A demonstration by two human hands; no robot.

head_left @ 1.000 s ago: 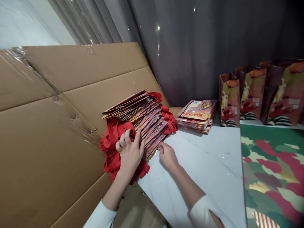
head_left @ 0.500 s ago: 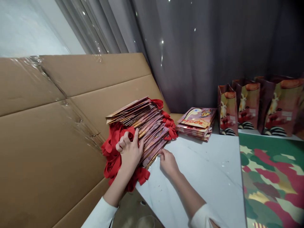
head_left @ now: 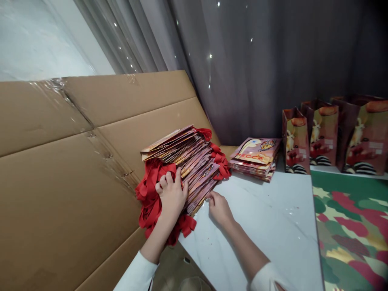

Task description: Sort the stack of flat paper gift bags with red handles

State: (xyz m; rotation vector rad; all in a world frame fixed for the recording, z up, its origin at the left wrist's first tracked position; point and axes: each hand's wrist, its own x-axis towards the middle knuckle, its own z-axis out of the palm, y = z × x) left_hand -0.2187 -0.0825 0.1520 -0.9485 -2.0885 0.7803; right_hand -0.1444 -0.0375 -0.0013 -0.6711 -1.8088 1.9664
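A thick stack of folded paper gift bags (head_left: 190, 159) with red ribbon handles (head_left: 150, 194) leans against a cardboard sheet at the left edge of a white table (head_left: 266, 226). My left hand (head_left: 171, 194) presses on the near side of the stack, fingers curled among the ribbons and bag edges. Lower down, my right hand (head_left: 218, 208) rests on the table with its fingertips pinching the bottom edge of the lowest bags.
A large flattened cardboard box (head_left: 75, 161) stands at the left. A smaller stack of flat bags (head_left: 256, 157) lies further back. Three opened bags (head_left: 323, 135) stand upright at the back right. A camouflage-patterned surface (head_left: 351, 226) adjoins the table. Grey curtains (head_left: 257, 60) hang behind.
The camera has tilted slightly, so the scene sits lower and to the right. My hands stay on the stack in nearly the same grip.
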